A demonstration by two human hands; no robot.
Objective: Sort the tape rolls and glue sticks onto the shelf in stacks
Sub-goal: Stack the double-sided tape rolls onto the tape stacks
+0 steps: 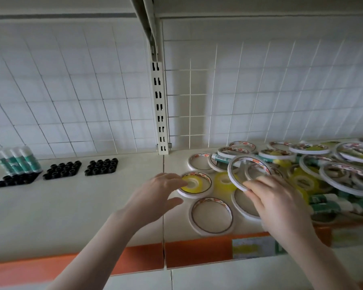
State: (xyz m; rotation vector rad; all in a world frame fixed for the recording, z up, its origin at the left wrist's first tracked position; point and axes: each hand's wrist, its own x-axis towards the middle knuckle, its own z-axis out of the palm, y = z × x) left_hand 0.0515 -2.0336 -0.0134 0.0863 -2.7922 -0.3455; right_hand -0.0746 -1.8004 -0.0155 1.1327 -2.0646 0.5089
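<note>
Right hand [281, 203] pinches a thin white tape ring [246, 171], tilted. Left hand [155, 192], fingers loose, touches a glossy yellow roll [194, 184]. Label print unreadable.

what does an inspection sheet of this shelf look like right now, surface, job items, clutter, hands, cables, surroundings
surface: cream shelf with an orange front strip.
job's things: loose pile of tape rolls on the right, glue sticks mixed in; four glue sticks upright at far left.
clutter: three black holder trays, two of them unfilled.
hands: left hand touches a yellow roll inside a white ring; right hand holds a tilted white ring.
cables: nothing seen.
surroundings: white wire grid back panel, slotted upright.
</note>
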